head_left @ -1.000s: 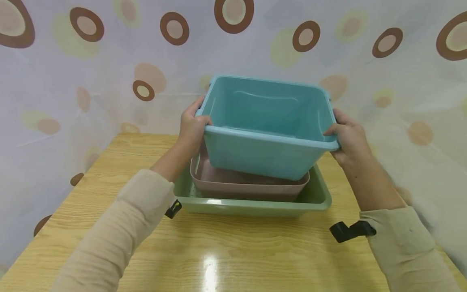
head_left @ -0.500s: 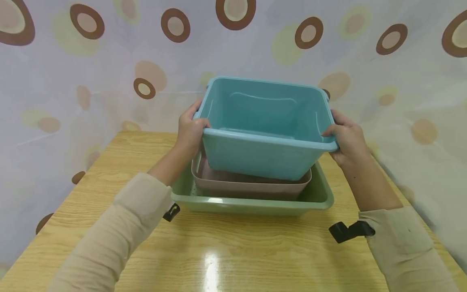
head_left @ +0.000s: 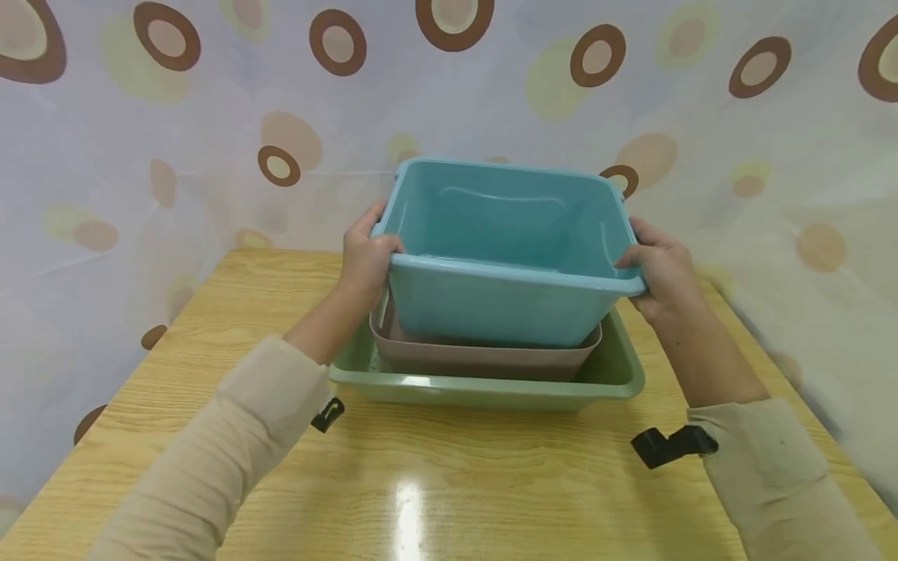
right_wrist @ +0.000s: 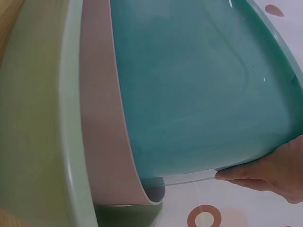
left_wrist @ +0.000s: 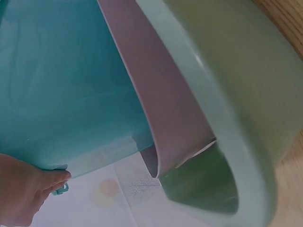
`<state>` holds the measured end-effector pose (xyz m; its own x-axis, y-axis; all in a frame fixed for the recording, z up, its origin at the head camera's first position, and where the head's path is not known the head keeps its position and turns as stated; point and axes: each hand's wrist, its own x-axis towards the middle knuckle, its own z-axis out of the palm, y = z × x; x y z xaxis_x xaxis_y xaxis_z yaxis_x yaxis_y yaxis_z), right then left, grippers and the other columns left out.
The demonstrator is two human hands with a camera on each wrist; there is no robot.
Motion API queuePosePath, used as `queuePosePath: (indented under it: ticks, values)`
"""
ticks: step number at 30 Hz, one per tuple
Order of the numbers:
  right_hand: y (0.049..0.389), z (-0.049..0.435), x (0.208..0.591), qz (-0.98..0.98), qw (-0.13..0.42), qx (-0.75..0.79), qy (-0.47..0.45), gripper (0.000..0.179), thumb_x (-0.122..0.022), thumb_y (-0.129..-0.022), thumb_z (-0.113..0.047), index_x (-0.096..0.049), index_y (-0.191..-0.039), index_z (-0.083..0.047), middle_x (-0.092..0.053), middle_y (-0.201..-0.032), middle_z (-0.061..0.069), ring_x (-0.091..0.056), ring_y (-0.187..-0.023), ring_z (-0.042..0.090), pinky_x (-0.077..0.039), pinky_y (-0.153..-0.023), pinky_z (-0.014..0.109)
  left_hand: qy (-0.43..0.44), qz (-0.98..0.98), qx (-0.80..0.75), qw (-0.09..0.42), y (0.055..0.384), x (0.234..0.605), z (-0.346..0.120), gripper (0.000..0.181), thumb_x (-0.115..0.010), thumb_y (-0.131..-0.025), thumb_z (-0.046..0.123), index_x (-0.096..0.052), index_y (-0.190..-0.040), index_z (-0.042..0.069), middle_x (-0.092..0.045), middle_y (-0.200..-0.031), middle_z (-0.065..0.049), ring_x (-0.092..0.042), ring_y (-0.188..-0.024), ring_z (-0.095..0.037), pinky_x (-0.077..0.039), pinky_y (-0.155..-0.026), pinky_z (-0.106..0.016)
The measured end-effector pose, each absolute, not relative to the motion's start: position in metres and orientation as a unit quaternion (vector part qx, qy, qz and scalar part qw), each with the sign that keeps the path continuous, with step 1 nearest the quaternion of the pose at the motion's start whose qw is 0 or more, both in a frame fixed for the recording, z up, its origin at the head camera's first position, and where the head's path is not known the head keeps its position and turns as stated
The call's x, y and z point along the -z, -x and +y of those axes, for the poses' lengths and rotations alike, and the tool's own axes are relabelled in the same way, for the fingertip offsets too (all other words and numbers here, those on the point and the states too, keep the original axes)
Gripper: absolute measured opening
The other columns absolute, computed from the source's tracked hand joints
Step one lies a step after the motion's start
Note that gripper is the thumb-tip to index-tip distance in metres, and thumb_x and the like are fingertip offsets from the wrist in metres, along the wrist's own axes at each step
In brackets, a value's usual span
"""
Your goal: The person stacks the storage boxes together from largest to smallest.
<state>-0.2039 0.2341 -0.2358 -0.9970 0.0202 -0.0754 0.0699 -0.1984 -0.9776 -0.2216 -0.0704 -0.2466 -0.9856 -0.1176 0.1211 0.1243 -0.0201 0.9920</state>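
Note:
A blue plastic bin (head_left: pixel 491 300), its inside bare, is held between both hands in the head view. My left hand (head_left: pixel 365 257) grips the left end of its rim, thumb over the edge. At the right end my right hand (head_left: pixel 662 269) holds the rim the same way. The bin's lower part is inside a pinkish-brown bin (head_left: pixel 484 362), which sits in a green basin (head_left: pixel 491 393). Whether the blue bin touches the bottom of the brown one is hidden. Both wrist views show the three nested walls, with the left hand (left_wrist: pixel 28 189) and right hand (right_wrist: pixel 270 172) at the blue rim.
The basin stands on a wooden table (head_left: pixel 449 483) with a light glare near the front. Behind it hangs a pale cloth (head_left: pixel 210 117) with brown rings and spots. Black straps (head_left: pixel 673 446) stick out from the cuffs at both wrists.
Both hands have lowered the blue bin slightly, so it sits a little deeper in the pinkish-brown bin. The head view has tilted down a little. Both hands keep their hold.

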Motion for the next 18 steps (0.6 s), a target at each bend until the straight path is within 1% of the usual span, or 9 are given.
queuePosePath:
  ticks: [8, 13, 18]
  values:
    - [0.206, 0.232, 0.244, 0.659, 0.021, 0.751, -0.037, 0.078, -0.029, -0.081, 0.016, -0.008, -0.149, -0.017, 0.000, -0.158, -0.002, 0.000, -0.143, 0.025, -0.012, -0.116, 0.043, -0.006, -0.706, 0.704, 0.078, 0.221, 0.257, -0.072, 0.081, -0.045, -0.066, -0.011, -0.035, -0.144, 0.010, -0.034, -0.149, -0.004, -0.034, -0.132, -0.024, -0.036, -0.107, -0.042]
    - [0.208, 0.231, 0.251, 0.670, 0.026, 0.741, -0.034, 0.079, -0.029, -0.081, 0.016, -0.006, -0.149, -0.016, 0.002, -0.158, 0.000, 0.001, -0.143, 0.027, -0.011, -0.116, 0.044, -0.014, -0.712, 0.698, 0.075, 0.221, 0.265, -0.073, 0.081, -0.046, -0.066, -0.010, -0.035, -0.143, 0.010, -0.035, -0.149, -0.004, -0.034, -0.132, -0.024, -0.035, -0.107, -0.041]
    - [0.207, 0.232, 0.258, 0.673, 0.027, 0.738, -0.045, 0.079, -0.029, -0.080, 0.016, -0.007, -0.149, -0.015, 0.000, -0.158, 0.001, -0.001, -0.143, 0.027, -0.012, -0.117, 0.043, -0.014, -0.718, 0.692, 0.069, 0.223, 0.274, -0.072, 0.082, -0.047, -0.065, -0.010, -0.034, -0.144, 0.009, -0.033, -0.150, -0.006, -0.032, -0.134, -0.024, -0.033, -0.109, -0.040]
